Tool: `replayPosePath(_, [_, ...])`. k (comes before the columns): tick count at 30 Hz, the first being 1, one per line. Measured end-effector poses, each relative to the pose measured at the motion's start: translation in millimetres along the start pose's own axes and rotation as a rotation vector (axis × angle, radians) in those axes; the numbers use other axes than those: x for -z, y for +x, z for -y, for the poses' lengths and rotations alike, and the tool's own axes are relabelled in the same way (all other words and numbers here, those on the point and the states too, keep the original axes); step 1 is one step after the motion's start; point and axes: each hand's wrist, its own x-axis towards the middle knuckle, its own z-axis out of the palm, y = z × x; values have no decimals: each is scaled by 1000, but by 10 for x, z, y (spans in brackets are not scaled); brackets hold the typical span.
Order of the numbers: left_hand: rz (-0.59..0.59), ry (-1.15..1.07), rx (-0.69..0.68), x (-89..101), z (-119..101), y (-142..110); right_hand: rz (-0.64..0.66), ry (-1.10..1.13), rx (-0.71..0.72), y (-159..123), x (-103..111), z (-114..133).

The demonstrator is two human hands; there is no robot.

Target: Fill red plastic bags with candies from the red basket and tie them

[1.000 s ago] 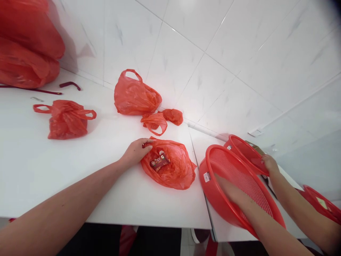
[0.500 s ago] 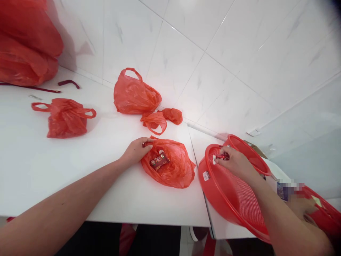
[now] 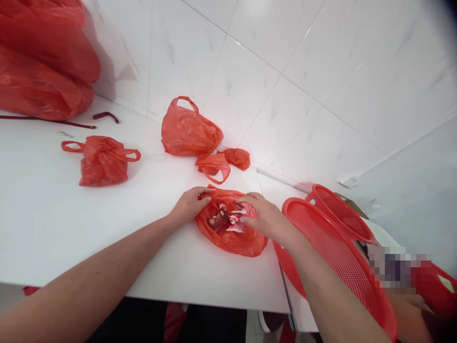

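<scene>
Red bag (image 3: 232, 247) pinched by left fingers (image 3: 203, 203); right fingers (image 3: 253, 221) parted at pink-and-white wrapper (image 3: 235, 223), its print unreadable.

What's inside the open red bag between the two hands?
Inside the open red plastic bag I see a dark red patterned packet and pink-and-white wrapped pieces. The right hand covers part, so anything underneath stays hidden.

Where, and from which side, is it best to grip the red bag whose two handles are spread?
Best, I think, by both loop handles, from above. They stick out to opposite sides of the bag, open and uncovered, so fingers can enter each loop. The thin, crumpled body would likely give way if pinched.
</scene>
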Motion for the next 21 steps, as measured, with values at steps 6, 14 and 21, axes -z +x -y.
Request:
replayPosePath(6, [2, 1, -13, -1, -5, -7, -339, -111, -214, -530, 27, -342])
replayPosePath(14, [0, 48, 5, 3, -5, -2, 35, -369, -642, -1172, -500, -431])
replayPosePath(21, [6, 77, 16, 16, -8, -9, 51, -470, -598, -1189, -583, -352])
